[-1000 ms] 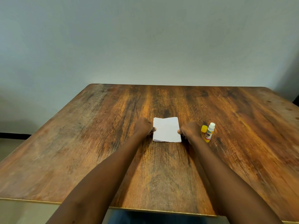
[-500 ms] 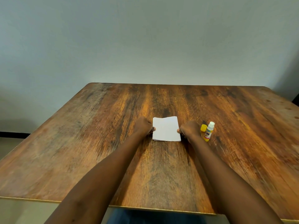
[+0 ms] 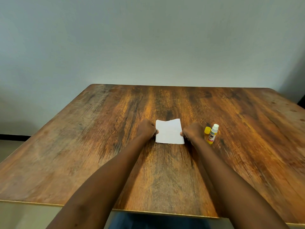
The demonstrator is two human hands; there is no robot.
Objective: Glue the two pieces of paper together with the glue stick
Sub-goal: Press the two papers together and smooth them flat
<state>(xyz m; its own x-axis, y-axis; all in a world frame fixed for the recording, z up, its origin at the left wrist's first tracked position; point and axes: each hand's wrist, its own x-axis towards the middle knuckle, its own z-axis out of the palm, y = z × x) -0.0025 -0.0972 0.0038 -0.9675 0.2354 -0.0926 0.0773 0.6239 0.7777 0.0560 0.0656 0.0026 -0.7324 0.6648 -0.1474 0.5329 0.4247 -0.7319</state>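
Two white pieces of paper (image 3: 169, 131) lie stacked on the wooden table (image 3: 99, 146), a thin lower edge showing under the top sheet at the near left corner. My left hand (image 3: 146, 129) grips the stack's left edge with curled fingers. My right hand (image 3: 191, 132) grips its right edge the same way. The paper's far edge is slightly wavy. Just right of my right hand stands the open glue stick (image 3: 212, 136), a yellow tube with a white tip, and its yellow cap (image 3: 207, 131) sits beside it.
A plain pale wall rises behind the table's far edge. The near table edge runs just below my forearms, with dark blue cloth (image 3: 158, 220) under it.
The hands and the paper have stayed in place; the paper's far edge looks a little more buckled than a second ago. The view has shifted slightly.
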